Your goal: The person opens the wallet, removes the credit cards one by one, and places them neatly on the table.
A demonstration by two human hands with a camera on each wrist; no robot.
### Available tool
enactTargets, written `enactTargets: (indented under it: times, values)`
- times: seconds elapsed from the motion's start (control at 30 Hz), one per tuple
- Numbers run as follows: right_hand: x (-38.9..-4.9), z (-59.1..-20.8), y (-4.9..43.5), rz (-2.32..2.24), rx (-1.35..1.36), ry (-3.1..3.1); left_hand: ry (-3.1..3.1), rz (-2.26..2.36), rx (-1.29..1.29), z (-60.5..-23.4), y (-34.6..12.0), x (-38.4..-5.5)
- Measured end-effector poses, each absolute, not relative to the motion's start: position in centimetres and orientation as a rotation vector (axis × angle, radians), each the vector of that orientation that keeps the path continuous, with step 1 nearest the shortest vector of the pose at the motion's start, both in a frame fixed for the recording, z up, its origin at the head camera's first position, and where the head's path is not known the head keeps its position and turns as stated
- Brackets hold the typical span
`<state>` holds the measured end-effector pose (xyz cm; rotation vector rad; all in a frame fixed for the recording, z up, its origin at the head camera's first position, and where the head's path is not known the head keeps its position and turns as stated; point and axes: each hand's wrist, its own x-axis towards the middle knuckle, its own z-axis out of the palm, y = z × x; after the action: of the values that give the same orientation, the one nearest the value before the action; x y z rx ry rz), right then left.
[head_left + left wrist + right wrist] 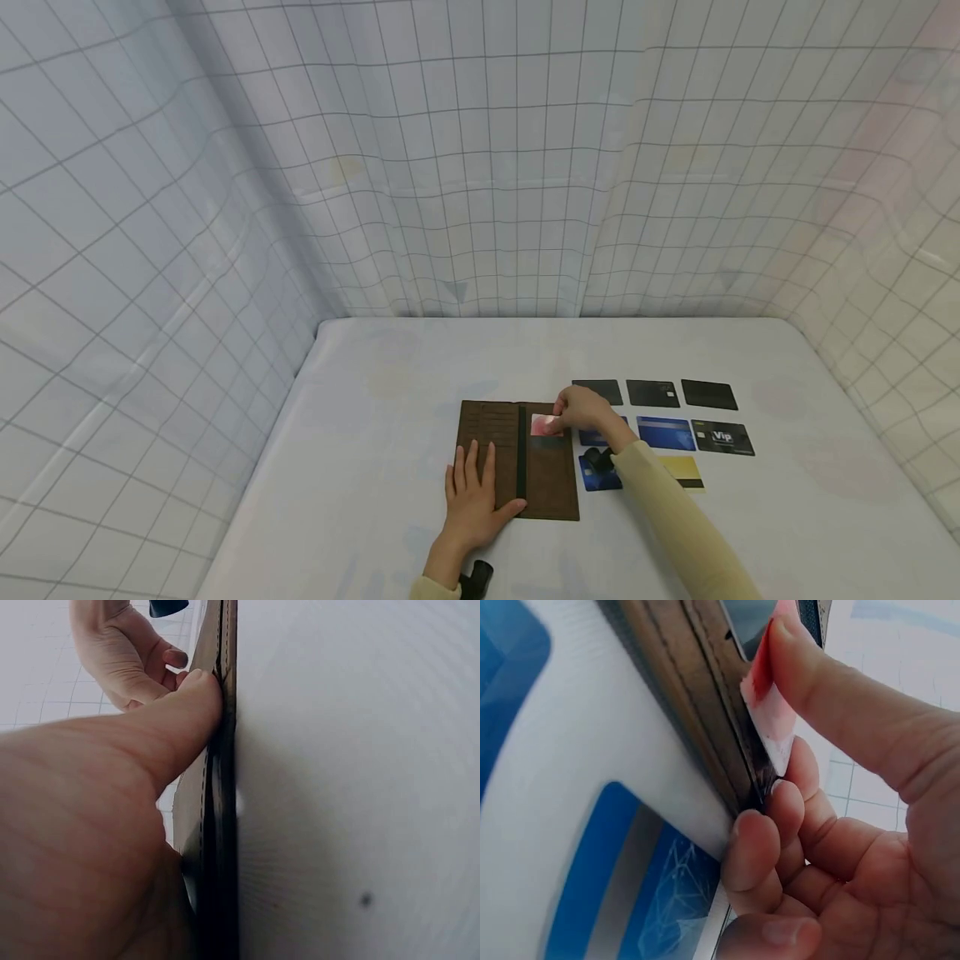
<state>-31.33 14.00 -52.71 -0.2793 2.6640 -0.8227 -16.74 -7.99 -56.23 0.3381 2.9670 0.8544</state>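
A brown bifold wallet [553, 487] lies spread on the white table, a dark band [522, 467] running down its middle. Flat across its left half, below the card slots [497, 425], my left hand [472, 504] rests with straight fingers; the thumb touches the wallet's lower edge near the band. My right hand [583, 410] pinches a pink-red card [542, 425] at the upper part of the right half. In the right wrist view the thumb presses the card [776, 720], which is bent at a corner and overlaps a clear window [748, 626]. Fingertips are right at the wallet's edge.
Right of the wallet lie rows of cards: black cards [709, 394] at the back, blue cards [666, 433] and a black Vip card [722, 437] in the middle, a yellow card [682, 468] in front. My right forearm passes over some. Grid-patterned curtains [450, 167] enclose the table.
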Motion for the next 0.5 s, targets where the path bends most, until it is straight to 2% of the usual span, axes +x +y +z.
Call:
enactTargets:
  times: [0.5]
  values:
    - [-31.38, -52.89, 14.30, -0.928, -0.254, 2.670, 2.963, 0.859, 0.333, -56.35, -8.04, -16.68]
